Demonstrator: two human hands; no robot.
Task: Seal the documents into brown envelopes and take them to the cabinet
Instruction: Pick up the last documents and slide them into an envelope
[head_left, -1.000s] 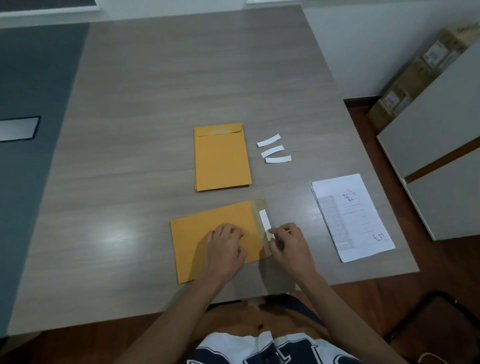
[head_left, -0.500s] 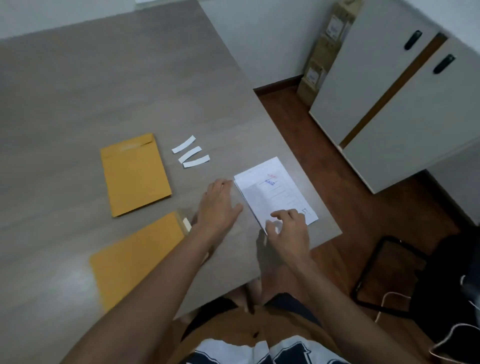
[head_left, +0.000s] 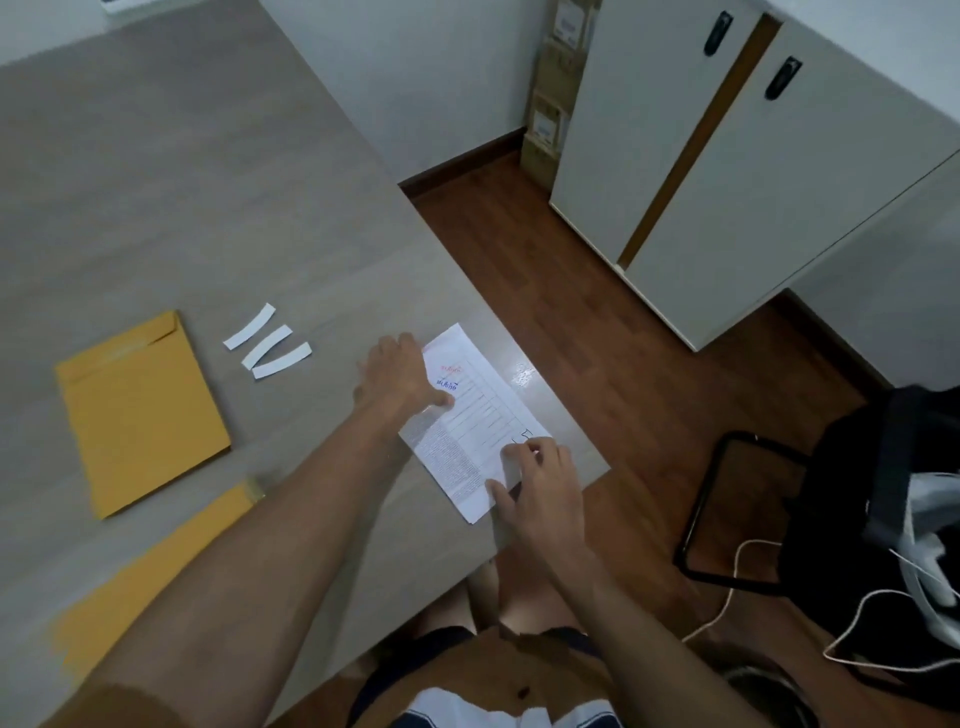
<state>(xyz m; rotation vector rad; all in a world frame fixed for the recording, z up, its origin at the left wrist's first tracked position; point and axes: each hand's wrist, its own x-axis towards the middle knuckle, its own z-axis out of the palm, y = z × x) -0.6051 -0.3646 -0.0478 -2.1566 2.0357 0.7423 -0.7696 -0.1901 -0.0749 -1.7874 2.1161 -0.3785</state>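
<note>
While lying flat, documents (head_left: 470, 431) under left hand (head_left: 397, 376), right hand (head_left: 540, 478).

table (head_left: 218, 171) | on it: envelopes (head_left: 140, 415), three strips (head_left: 267, 340), documents (head_left: 467, 431)

A grey wood-grain table (head_left: 218, 171) is filling the left side. Brown wooden flooring (head_left: 582, 291) is stretching toward a white wall (head_left: 415, 78). Cardboard boxes (head_left: 550, 98) are standing beside a white two-door unit (head_left: 727, 171).

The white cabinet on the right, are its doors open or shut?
Shut. Both doors of the white cabinet sit flush, with only a narrow brown strip between them, and the two black handles lie flat against closed panels.
</note>
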